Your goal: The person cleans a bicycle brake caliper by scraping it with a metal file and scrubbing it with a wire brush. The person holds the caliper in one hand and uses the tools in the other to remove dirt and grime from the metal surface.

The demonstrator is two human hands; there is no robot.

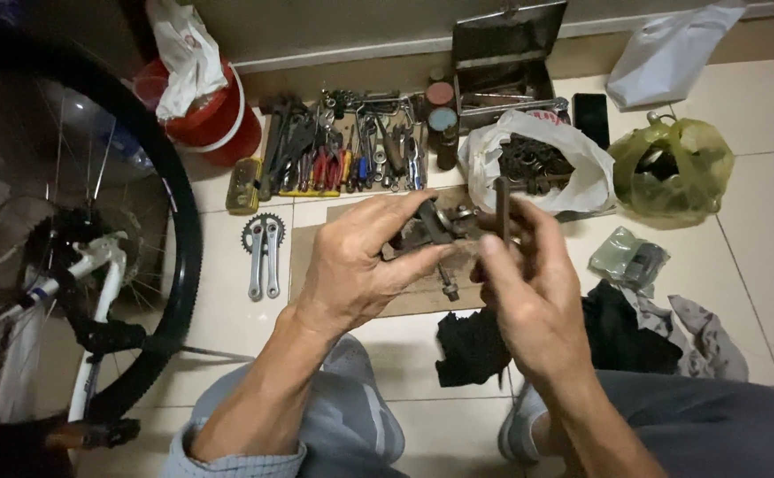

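My left hand (360,265) grips a dark, greasy metal bicycle part (422,232) with a bolt sticking out below it, held above a brown cardboard sheet (311,257) on the tiled floor. My right hand (528,292) is beside it, fingers closed on a thin dark metal tool (502,205) that stands upright against the part. Both hands meet over the cardboard's middle. My knees and grey shoes show at the bottom.
A bicycle rear wheel (183,221) and white frame stand at left. A silver crank arm (263,252) lies by the cardboard. Beyond are a row of hand tools (342,159), a red bucket (219,115), an open metal toolbox (506,62), bags of parts and dark rags (617,341).
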